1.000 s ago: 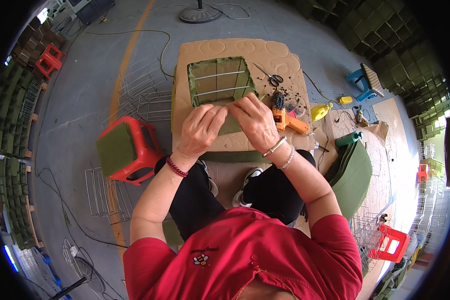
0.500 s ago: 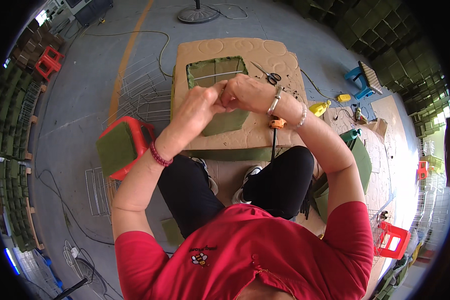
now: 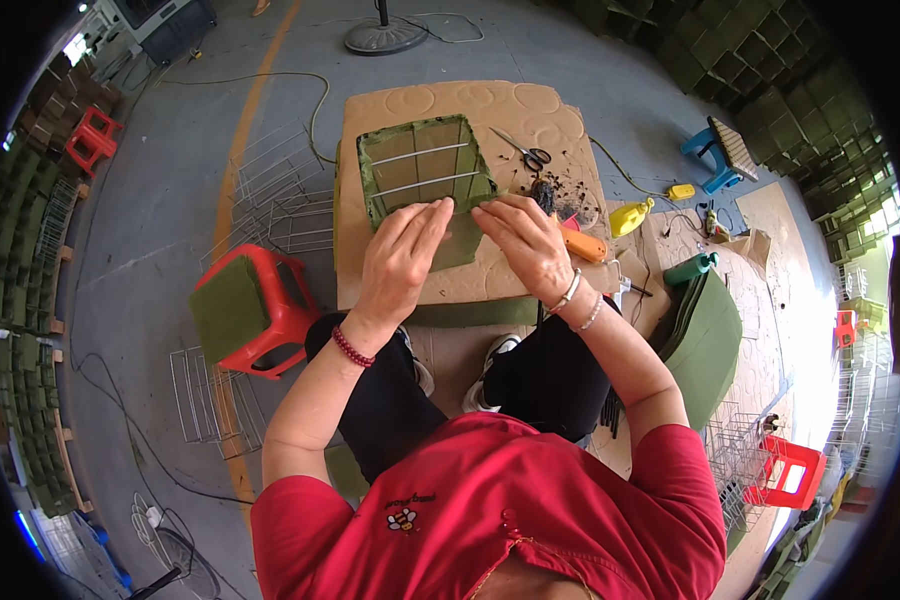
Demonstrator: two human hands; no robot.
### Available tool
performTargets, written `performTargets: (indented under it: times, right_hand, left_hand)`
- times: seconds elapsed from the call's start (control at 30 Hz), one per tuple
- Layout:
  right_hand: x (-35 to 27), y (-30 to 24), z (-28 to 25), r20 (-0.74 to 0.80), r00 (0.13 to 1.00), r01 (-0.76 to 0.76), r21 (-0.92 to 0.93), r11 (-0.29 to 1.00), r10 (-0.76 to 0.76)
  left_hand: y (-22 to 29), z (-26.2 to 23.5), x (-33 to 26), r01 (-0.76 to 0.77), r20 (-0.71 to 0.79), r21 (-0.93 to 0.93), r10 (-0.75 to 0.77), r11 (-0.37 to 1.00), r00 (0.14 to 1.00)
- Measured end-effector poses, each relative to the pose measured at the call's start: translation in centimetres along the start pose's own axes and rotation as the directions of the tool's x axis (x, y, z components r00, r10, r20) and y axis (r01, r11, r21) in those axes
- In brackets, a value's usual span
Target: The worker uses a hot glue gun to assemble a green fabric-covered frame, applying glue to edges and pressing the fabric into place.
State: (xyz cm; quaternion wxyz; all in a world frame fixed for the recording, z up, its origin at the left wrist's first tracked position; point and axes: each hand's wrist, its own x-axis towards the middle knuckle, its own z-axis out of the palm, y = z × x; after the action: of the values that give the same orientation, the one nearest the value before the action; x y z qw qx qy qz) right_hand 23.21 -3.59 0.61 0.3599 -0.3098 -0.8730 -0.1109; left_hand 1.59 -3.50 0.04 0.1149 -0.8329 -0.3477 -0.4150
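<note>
A green fabric-covered wire basket [image 3: 366,178] lies on the cardboard-topped table [image 3: 375,283] in front of me, with bare wire bars crossing its open face. Along its near rim, my left hand [image 3: 402,258] has its fingers closed together on the green edge. A short way to the right, my right hand [image 3: 532,248] pinches the same rim, thumb and part of the edge hidden beneath. Just beyond the right hand lies an orange-handled tool [image 3: 582,243]. Black-handled scissors [image 3: 526,152] rest open past the basket's right side.
Small black scraps [image 3: 575,188] are scattered on the table's right. A yellow bottle [image 3: 630,218] stands beyond its right edge. Green panels [image 3: 710,350] are stacked at my right. A red stool [image 3: 285,310] with green fabric stands left, near wire frames [image 3: 205,395]. A cable [image 3: 325,110] crosses the floor.
My hands were close together above the basket; they have parted and come down onto its near rim. The basket's open face shows more fully, and the orange-handled tool is more exposed.
</note>
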Motion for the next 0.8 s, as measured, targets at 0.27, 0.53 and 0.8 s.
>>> performTargets:
  times: [0.27,0.53,0.8]
  right_hand:
    - [2.3,-1.6,1.6,0.056,0.998,-0.022,0.013,1.0,0.021]
    - [3.7,-3.8,1.8,0.059,0.996,0.065,-0.06,0.996,-0.062]
    - [5.2,-3.3,4.1,0.202,0.973,-0.135,0.111,0.985,0.111]
  left_hand:
    - [-0.2,-0.9,1.9,0.042,0.205,0.063,-0.054,0.997,0.977]
    - [-0.5,-4.1,0.3,0.262,-0.07,-0.122,-0.272,0.957,0.96]
    - [0.8,-3.4,-1.7,0.195,-0.121,-0.127,-0.211,0.972,0.97]
